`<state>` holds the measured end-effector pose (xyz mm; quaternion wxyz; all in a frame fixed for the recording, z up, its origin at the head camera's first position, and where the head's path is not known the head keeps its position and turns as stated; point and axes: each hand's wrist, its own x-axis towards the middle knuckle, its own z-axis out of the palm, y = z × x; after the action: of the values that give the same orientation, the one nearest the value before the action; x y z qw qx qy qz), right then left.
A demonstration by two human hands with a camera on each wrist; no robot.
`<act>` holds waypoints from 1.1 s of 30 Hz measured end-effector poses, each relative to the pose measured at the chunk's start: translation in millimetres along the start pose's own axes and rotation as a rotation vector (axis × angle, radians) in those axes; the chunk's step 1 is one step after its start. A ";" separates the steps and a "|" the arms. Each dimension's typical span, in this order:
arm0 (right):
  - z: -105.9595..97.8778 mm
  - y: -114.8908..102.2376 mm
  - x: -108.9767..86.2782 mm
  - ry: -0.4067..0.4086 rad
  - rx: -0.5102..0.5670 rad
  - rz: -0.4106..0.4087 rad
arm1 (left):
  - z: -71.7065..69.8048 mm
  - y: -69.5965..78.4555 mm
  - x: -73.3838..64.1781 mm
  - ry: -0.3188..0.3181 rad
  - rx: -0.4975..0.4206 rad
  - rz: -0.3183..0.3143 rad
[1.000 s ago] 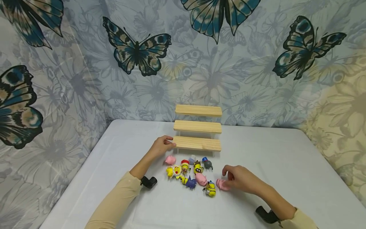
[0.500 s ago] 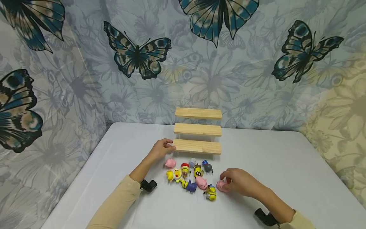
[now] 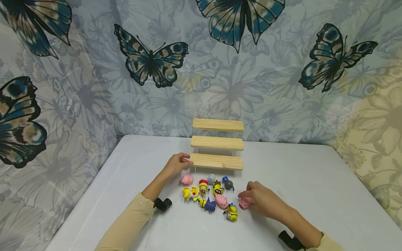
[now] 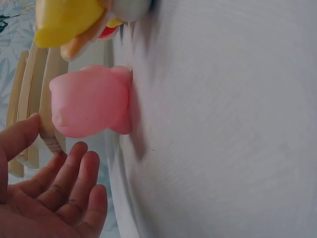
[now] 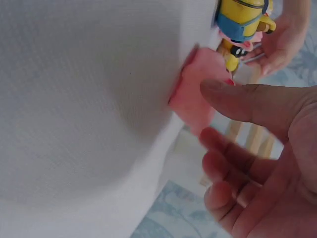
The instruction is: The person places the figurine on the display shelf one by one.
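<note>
My left hand [image 3: 176, 165] holds the left end of the lowest plank of a three-step wooden display stand [image 3: 216, 161], thumb at the front edge and fingers behind. In the left wrist view a pink pig figurine [image 4: 91, 101] stands close to those fingers. On the right, my right hand [image 3: 267, 200] pinches another pink toy pig [image 3: 245, 203] low at the table, its thumb [image 5: 237, 101] on the pig's side; part of the grip is hidden. Between the hands lie several small figurines, among them a third pink pig [image 3: 221, 201] and a yellow minion in blue [image 3: 231, 212].
The figurines cluster before the stand: a yellow-and-white one [image 3: 190, 192], one with a red hat [image 3: 203, 186] and a grey one with a blue hat [image 3: 228, 183]. A white cloth covers the table [image 3: 150, 230]. Behind it hangs a butterfly-patterned backdrop [image 3: 235, 90].
My right hand has turned the pink pig beside it so its face now points towards the head camera. The left hand stays at the plank's end. The head view has tilted slightly upward.
</note>
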<state>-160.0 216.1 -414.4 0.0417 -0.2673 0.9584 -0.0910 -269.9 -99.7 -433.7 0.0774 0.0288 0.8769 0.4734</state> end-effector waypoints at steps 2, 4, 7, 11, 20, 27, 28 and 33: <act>0.5 -2.2 0.1 -0.011 0.001 0.070 | 0.0 -0.4 -0.2 -0.002 0.001 -0.001; 1.1 -4.0 0.8 -0.032 0.008 0.148 | 0.0 -0.7 -0.3 -0.006 0.003 -0.004; 2.4 -6.2 2.1 -0.046 0.011 0.226 | -0.1 -0.9 0.0 -0.004 0.005 -0.004; 7.2 -8.2 4.0 -0.022 0.015 0.255 | -0.9 -0.2 -0.2 0.011 -0.026 -0.013; 8.2 -6.6 8.6 0.015 0.068 0.249 | -1.2 -3.1 1.3 0.032 -0.151 -0.068; -8.4 3.2 15.2 0.041 0.167 0.230 | 2.1 -1.2 3.3 0.030 -0.193 -0.104; -11.1 5.1 16.7 0.051 0.180 0.221 | 2.7 -1.1 3.5 0.028 -0.190 -0.107; -25.4 11.3 27.2 0.107 0.230 0.156 | 4.8 -1.1 3.9 0.023 -0.181 -0.118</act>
<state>-192.2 215.3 -392.6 0.0280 -0.1800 0.9604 -0.2109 -273.0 -95.8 -437.6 0.0975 -0.0354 0.8315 0.5457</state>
